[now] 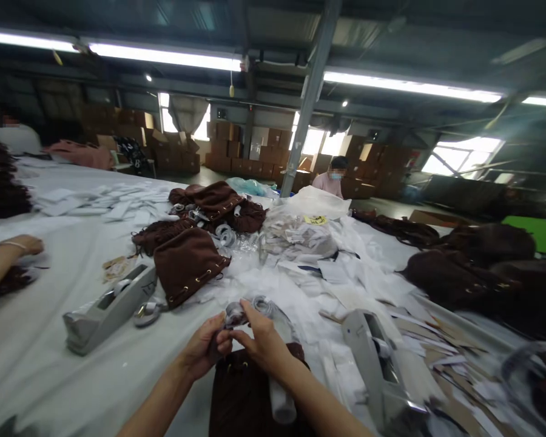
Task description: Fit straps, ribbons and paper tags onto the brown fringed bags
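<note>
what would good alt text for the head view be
A person's left hand and right hand handle a greyish strap-like thing over a brown bag on a pale table. Tape dispensers sit to either side, more brown bags lie beyond, and another person is across the table.

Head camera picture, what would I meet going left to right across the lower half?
Another person's hand, grey tape dispenser, your left hand, your right hand, second tape dispenser, bright green surface.

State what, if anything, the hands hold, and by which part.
The left hand and right hand hold a greyish curled band toward its picture-left side; exact finger contact is blurred.
</note>
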A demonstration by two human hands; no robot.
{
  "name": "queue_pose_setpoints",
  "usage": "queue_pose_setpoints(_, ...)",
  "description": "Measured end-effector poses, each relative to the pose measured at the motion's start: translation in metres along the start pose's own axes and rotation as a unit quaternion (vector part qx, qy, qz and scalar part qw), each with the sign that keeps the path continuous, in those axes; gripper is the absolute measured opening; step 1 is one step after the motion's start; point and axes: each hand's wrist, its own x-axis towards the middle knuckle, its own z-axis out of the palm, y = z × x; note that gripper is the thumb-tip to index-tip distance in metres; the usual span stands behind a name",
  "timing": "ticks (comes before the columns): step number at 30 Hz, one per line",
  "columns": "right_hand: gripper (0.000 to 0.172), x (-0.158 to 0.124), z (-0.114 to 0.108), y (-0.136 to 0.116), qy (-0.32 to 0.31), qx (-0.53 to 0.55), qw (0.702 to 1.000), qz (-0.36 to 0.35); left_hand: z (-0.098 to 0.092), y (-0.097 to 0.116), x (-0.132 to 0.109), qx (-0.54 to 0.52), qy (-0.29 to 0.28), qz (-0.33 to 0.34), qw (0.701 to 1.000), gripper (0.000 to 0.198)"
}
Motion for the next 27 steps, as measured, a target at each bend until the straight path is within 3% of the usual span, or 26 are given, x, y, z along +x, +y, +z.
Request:
queue_pose_setpoints(5, 0.024, 0.001, 0.016, 0.003, 0.012, 0.017, 0.999, 0.024, -0.004, -0.005, 0.004, -0.005, 0.004, -0.006, 1.0, 0.034)
queue_pose_setpoints(8, 0.02, -0.004, 0.009, -0.005, 0.007, -0.003, 0.999, 0.035, -0.002, -0.005, 0.0, 0.033, 0.011, -0.017, 0.999, 0.032)
queue_pose_setpoints(11, 0.03, -0.027, -0.029, -0.004, 0.05, 0.002, 0.996, 0.076, -0.002, -0.005, -0.009, 0.072, 0.02, -0.028, 0.997, 0.034)
queue_pose_setpoints(13, 0.03, -0.059, -0.071, 0.006, 0.114, 0.007, 0.979, 0.167, -0.006, -0.005, -0.012, 0.083, 0.037, -0.028, 0.995, 0.033)
queue_pose_setpoints(15, 0.035, -0.104, -0.121, 0.021, 0.198, -0.015, 0.934, 0.298, -0.014, -0.006, -0.012, 0.085, 0.044, -0.043, 0.994, 0.03)
queue_pose_setpoints(17, 0.047, -0.153, -0.167, 0.037, 0.282, -0.048, 0.859, 0.426, -0.021, -0.01, -0.01, 0.086, 0.042, -0.062, 0.993, 0.03)
queue_pose_setpoints(18, 0.052, -0.175, -0.185, 0.044, 0.319, -0.051, 0.822, 0.469, -0.023, -0.012, -0.009, 0.088, 0.039, -0.07, 0.993, 0.031)
queue_pose_setpoints(19, 0.056, -0.194, -0.198, 0.051, 0.326, -0.047, 0.808, 0.488, -0.025, -0.013, -0.008, 0.093, 0.037, -0.073, 0.992, 0.032)
queue_pose_setpoints(22, 0.059, -0.223, -0.209, 0.06, 0.302, -0.01, 0.802, 0.515, -0.026, -0.015, -0.005, 0.12, 0.039, -0.069, 0.99, 0.037)
queue_pose_setpoints(27, 0.051, -0.215, -0.193, 0.055, 0.224, 0.081, 0.801, 0.55, -0.029, -0.014, -0.007, 0.141, 0.043, -0.068, 0.987, 0.032)
